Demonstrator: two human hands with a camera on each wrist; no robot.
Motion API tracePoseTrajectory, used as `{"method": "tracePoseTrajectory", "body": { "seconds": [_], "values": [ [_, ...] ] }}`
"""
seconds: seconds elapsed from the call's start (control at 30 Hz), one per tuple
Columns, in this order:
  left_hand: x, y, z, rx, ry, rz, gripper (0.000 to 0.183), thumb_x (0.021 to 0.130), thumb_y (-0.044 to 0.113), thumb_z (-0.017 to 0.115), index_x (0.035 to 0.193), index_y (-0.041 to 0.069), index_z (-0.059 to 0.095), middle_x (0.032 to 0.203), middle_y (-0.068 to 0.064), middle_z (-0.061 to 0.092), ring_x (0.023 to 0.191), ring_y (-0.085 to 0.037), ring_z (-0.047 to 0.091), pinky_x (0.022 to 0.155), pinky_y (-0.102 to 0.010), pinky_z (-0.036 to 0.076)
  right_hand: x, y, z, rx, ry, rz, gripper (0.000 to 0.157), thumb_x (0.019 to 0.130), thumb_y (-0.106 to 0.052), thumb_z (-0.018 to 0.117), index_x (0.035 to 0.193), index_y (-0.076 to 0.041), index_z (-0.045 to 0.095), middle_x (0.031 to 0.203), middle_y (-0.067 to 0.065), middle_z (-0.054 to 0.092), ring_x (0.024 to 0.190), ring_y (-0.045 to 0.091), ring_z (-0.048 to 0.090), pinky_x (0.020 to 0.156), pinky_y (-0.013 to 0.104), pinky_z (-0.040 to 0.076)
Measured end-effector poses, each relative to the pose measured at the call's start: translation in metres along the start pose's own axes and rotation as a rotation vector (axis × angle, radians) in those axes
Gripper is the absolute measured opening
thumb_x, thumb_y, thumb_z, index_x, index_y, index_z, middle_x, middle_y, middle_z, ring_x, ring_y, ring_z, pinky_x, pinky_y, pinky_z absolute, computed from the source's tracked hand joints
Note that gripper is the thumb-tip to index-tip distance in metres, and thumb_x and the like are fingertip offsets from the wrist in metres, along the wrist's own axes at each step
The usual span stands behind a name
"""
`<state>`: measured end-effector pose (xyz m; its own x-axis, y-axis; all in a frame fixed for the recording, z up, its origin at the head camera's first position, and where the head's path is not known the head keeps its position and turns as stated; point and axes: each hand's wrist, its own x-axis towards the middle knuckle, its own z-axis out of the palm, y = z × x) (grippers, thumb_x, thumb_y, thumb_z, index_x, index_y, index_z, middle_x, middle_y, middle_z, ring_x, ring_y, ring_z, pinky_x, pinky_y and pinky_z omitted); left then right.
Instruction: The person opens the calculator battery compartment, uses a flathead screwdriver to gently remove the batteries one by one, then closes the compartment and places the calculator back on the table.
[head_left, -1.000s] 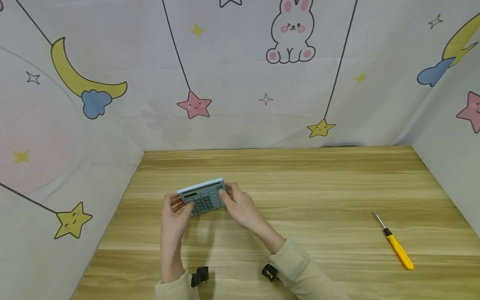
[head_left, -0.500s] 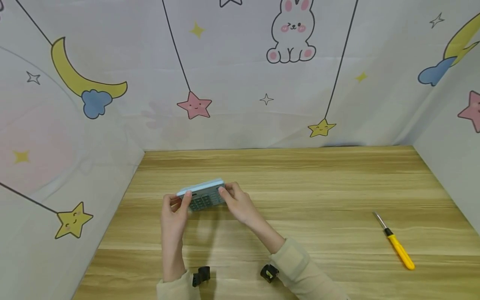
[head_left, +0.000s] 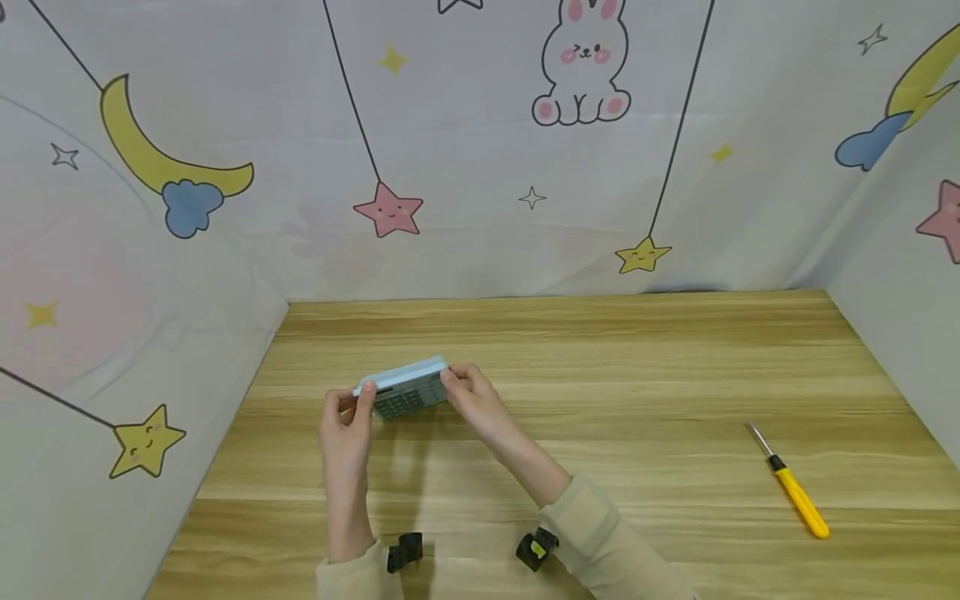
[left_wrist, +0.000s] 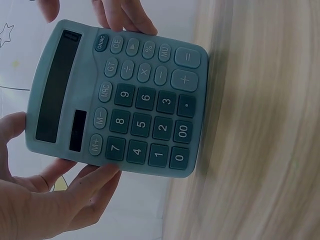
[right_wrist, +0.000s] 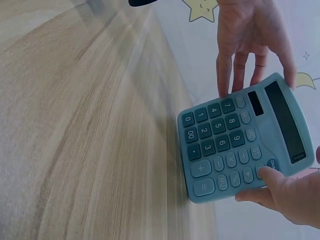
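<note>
You grip the calculator (head_left: pixel 408 396) tilted up over the counter's (head_left: pixel 600 375) left part, left hand (head_left: pixel 345 433) pinching its left edge, right hand (head_left: pixel 477 408) its right, fingers parted just enough to hold it, screwdriver (head_left: pixel 798 496) well apart at right.
</note>
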<state>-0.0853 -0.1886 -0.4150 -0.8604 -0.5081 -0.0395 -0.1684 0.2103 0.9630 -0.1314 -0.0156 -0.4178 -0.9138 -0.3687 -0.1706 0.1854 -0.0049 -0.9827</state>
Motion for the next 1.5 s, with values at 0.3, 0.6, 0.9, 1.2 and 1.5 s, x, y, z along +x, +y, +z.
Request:
{"method": "tracePoseTrajectory", "body": {
  "seconds": [0.3, 0.6, 0.9, 1.2, 1.5],
  "values": [
    [0.001, 0.002, 0.001, -0.111, 0.039, -0.005, 0.030, 0.092, 0.030, 0.064, 0.101, 0.002, 0.056, 0.096, 0.001, 0.053, 0.081, -0.005, 0.053, 0.070, -0.016, 0.047, -0.001, -0.002, -0.001, 0.060, -0.034, 0.005, 0.056, 0.102, -0.039, 0.042, 0.138, 0.004, 0.035, 0.139, 0.027, 0.041, 0.137, 0.038, 0.040, 0.115, 0.043, 0.032],
    [0.001, 0.003, 0.002, -0.219, 0.015, -0.055, 0.042, 0.101, 0.033, 0.045, 0.100, -0.009, 0.047, 0.126, -0.019, 0.050, 0.121, -0.031, 0.054, 0.101, -0.030, 0.046, 0.000, 0.002, -0.001, 0.089, -0.029, -0.033, 0.051, 0.103, -0.034, 0.043, 0.131, 0.008, 0.037, 0.137, 0.027, 0.039, 0.132, 0.040, 0.043, 0.110, 0.042, 0.038],
    [0.000, -0.001, 0.000, -0.175, 0.036, -0.067, 0.032, 0.098, 0.026, 0.051, 0.096, -0.006, 0.053, 0.111, -0.012, 0.053, 0.094, -0.011, 0.058, 0.081, -0.013, 0.053, 0.001, 0.004, 0.002, 0.116, 0.019, -0.030, 0.045, 0.103, -0.030, 0.041, 0.126, 0.009, 0.041, 0.138, 0.026, 0.041, 0.135, 0.040, 0.041, 0.110, 0.045, 0.037],
    [0.000, -0.005, 0.002, -0.094, 0.022, -0.095, 0.025, 0.095, 0.020, 0.056, 0.100, -0.004, 0.055, 0.114, -0.013, 0.053, 0.096, -0.016, 0.050, 0.070, -0.016, 0.045, 0.000, 0.007, 0.004, 0.093, 0.084, -0.004, 0.040, 0.100, -0.027, 0.048, 0.122, 0.007, 0.047, 0.134, 0.022, 0.049, 0.119, 0.027, 0.052, 0.105, 0.049, 0.043],
    [0.001, -0.008, -0.001, -0.075, 0.010, -0.115, 0.023, 0.094, 0.017, 0.057, 0.100, -0.005, 0.056, 0.104, -0.007, 0.051, 0.093, -0.016, 0.050, 0.073, -0.021, 0.046, -0.001, 0.009, 0.005, 0.095, 0.060, -0.032, 0.039, 0.094, -0.006, 0.052, 0.127, 0.013, 0.044, 0.133, 0.030, 0.051, 0.130, 0.035, 0.048, 0.107, 0.041, 0.043]
  ]
}}
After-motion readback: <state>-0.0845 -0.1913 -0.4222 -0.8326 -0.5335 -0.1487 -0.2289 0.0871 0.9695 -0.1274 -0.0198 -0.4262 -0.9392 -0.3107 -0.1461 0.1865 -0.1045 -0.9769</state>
